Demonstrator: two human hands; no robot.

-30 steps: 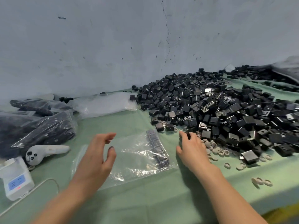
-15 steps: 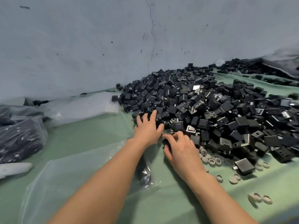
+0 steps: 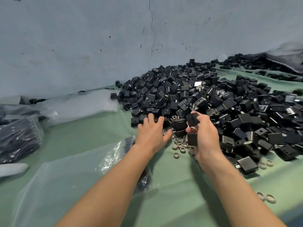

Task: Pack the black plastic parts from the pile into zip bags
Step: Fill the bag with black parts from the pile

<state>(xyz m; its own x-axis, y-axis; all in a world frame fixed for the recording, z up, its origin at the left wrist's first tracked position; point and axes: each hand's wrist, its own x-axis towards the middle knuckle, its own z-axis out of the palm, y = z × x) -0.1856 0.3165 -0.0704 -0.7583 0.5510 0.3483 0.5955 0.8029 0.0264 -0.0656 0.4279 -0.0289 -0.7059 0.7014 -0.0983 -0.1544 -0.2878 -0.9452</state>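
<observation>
At the near edge of the pile [image 3: 205, 99], the right hand [image 3: 204, 138] is clamped on black parts [image 3: 192, 119]. One is pinched between thumb and fingertips at the top, and a second is held lower, against the palm. Just to its left, the left hand [image 3: 152, 131] lies on the pile's near-left fringe with its fingers spread apart. The fingertips press on loose pieces without closing round any.

The zip bag [image 3: 65, 185] lies flat on the green cloth [image 3: 180, 202] at the near left, with a few dark pieces already inside. The left forearm crosses over it, and I cannot tell which way its mouth faces or whether it is open.

- **Dropped part:** two pieces share one grip, so the lower one could slip out on the way to the bag.
- **Wrong pieces in the bag:** grey rings [image 3: 180, 146] are scattered between the two hands, touching the pile's edge. A raking pull by the left hand would likely sweep some in with the parts.
- **Sliding pile:** the heap slopes towards the hands, so pulling from its foot may send more pieces down over the rings.
- **Bag problems:** the forearm could drag the bag and crumple it. Some parts show metal prongs, which might snag the thin film.
</observation>
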